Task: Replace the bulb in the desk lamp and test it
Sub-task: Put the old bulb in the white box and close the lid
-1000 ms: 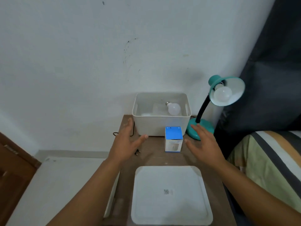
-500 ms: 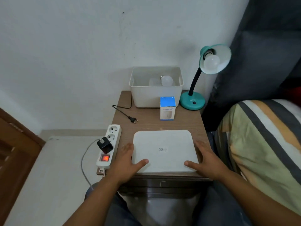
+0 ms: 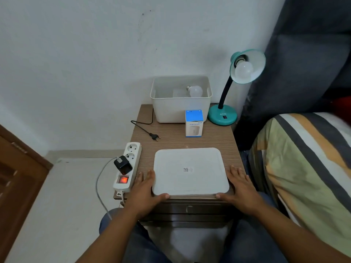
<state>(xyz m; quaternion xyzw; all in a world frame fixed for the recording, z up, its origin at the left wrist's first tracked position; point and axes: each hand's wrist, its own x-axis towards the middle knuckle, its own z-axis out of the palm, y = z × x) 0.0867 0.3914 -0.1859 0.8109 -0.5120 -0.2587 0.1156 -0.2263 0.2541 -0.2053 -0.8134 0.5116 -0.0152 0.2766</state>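
A small brown wooden table (image 3: 182, 137) stands against a white wall (image 3: 95, 63) with little dark marks. A dark gray curtain (image 3: 313, 54) hangs on the right. A striped bed (image 3: 303, 158) sits beside the table. The floor (image 3: 57, 196) is pale.

I see a desk (image 3: 214, 141) of brown wood-grain laminate, matt and finely streaked, carrying a flat white lid (image 3: 190, 170) of matt, faintly grainy plastic. The bin (image 3: 169, 111) looks like the same dull plastic, the lamp (image 3: 223, 115) has a glossy teal finish with a frosted bulb (image 3: 244, 70), and the small box (image 3: 194, 123) is smooth printed cardboard.
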